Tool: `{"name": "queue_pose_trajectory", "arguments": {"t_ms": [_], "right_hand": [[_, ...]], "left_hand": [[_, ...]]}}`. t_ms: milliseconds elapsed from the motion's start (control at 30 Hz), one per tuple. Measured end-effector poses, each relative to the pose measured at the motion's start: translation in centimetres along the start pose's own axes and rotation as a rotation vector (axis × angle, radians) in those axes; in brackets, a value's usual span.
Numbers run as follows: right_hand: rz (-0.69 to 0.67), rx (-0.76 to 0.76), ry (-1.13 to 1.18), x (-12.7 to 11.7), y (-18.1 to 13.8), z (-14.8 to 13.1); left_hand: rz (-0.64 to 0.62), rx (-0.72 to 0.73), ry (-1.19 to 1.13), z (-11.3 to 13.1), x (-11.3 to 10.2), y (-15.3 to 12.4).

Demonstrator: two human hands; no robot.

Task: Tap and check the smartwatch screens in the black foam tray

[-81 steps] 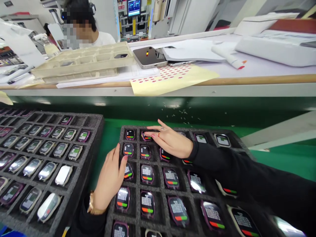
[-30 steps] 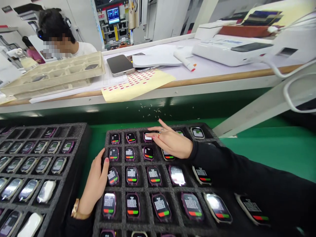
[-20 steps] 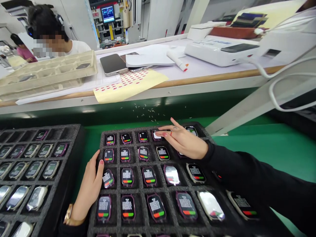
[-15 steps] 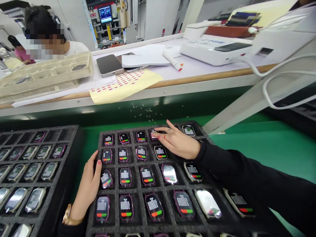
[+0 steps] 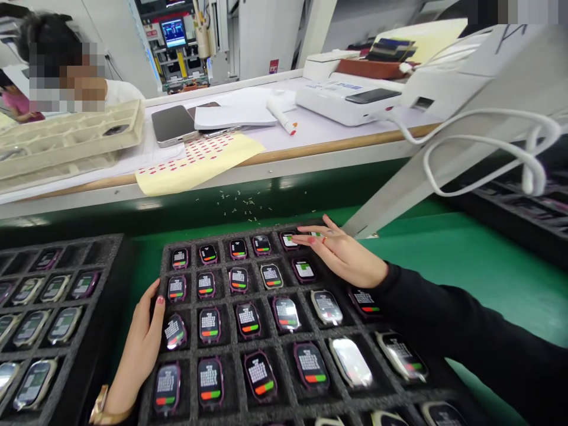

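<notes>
A dark foam tray (image 5: 266, 302) in front of me holds rows of small watch-like devices with lit screens. My right hand (image 5: 344, 254) lies flat over the tray's far right corner, fingers stretched out, fingertips on a device (image 5: 289, 240) in the top row. My left hand (image 5: 142, 337) rests open against the tray's left edge, thumb beside a tilted device (image 5: 175, 331). Neither hand holds anything.
A second foam tray (image 5: 39, 307) of devices lies to the left on the green belt (image 5: 465, 266). Behind it runs a bench with a yellow sticker sheet (image 5: 199, 163), a phone (image 5: 172, 124), a beige tray (image 5: 66, 139), a white machine (image 5: 346, 100) and a white cable (image 5: 488, 154). A co-worker (image 5: 66, 65) sits opposite.
My right hand has slid rightward along the tray's top row, from the middle pockets to the far right ones. My left hand has stayed on the left edge. My view has turned right.
</notes>
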State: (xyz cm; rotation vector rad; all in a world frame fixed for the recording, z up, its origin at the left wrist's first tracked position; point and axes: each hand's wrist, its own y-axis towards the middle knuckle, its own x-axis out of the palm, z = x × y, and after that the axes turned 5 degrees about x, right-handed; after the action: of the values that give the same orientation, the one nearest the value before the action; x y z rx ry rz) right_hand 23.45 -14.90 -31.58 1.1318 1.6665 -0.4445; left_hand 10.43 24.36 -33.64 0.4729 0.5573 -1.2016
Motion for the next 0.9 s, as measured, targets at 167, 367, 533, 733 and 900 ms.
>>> {"name": "queue_pose_trajectory", "arguments": {"t_ms": [167,367,533,733,900], "right_hand": [[-0.012,-0.055,-0.047,0.9,0.2,-0.1],[0.067,-0.057,-0.019,0.6,-0.3,1.2],[0.301,0.056,0.045,0.7,-2.4,4.0],[0.412,0.02,0.036,1.6,-3.2,4.9],[0.4,0.007,-0.01,1.7,-3.0,4.8]], "left_hand": [[-0.002,-0.041,-0.002,-0.3,-0.1,0.0],[0.016,-0.052,-0.017,-0.6,0.0,0.2],[0.028,-0.094,-0.026,-0.4,0.0,0.3],[0.058,-0.161,-0.044,0.3,0.0,0.5],[0.061,-0.185,-0.032,0.8,0.1,0.6]]}}
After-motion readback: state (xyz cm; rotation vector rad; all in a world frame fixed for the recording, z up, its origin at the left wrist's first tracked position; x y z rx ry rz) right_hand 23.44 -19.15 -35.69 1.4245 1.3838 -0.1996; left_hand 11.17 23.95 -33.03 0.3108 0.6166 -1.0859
